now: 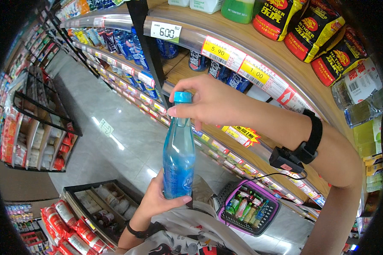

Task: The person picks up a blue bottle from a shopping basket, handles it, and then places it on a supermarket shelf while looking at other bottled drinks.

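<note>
Figures stand on shelf-edge price tags (217, 49), lettering on red-and-black packs (309, 32) at right and the blue bottle (178, 163), an arrow on the floor sign (106, 127).

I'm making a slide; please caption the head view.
A blue bottle beside store shelves, right hand gripping its cap, left hand holding it near the bottom.

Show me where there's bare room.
Brown wooden upper shelf: bare strip between its clear plastic front rail and the red-yellow-black drink packages. Grey tiled floor: open aisle between the black-framed display rack and tiered shelving. Crowded: the black, purple-rimmed plastic basket, filled with assorted bottles.
</note>
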`<state>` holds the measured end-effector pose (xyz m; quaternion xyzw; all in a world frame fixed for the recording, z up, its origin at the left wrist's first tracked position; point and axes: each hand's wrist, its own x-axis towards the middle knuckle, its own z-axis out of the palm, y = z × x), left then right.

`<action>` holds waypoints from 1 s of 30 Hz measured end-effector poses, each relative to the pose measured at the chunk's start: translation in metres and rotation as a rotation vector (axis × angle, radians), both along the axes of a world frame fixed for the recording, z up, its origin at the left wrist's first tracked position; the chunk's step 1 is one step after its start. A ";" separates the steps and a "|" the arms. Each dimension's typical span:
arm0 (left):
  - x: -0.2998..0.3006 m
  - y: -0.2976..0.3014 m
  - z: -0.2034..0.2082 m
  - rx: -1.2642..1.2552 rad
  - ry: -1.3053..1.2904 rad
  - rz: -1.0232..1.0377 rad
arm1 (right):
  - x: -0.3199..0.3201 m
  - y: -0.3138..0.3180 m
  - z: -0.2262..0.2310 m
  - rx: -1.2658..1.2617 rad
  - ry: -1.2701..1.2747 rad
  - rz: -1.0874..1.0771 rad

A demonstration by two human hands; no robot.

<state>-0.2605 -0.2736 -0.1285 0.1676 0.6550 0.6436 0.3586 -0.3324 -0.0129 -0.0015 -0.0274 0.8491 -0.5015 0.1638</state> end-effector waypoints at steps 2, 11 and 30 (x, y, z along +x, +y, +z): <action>-0.002 -0.002 0.000 -0.026 0.033 -0.025 | -0.002 0.001 -0.005 0.002 0.018 0.002; -0.001 -0.004 -0.003 0.060 -0.037 0.014 | -0.003 0.001 -0.005 -0.018 0.001 -0.006; 0.012 -0.024 -0.033 0.596 -0.414 0.104 | 0.004 -0.006 0.011 -0.076 0.049 0.042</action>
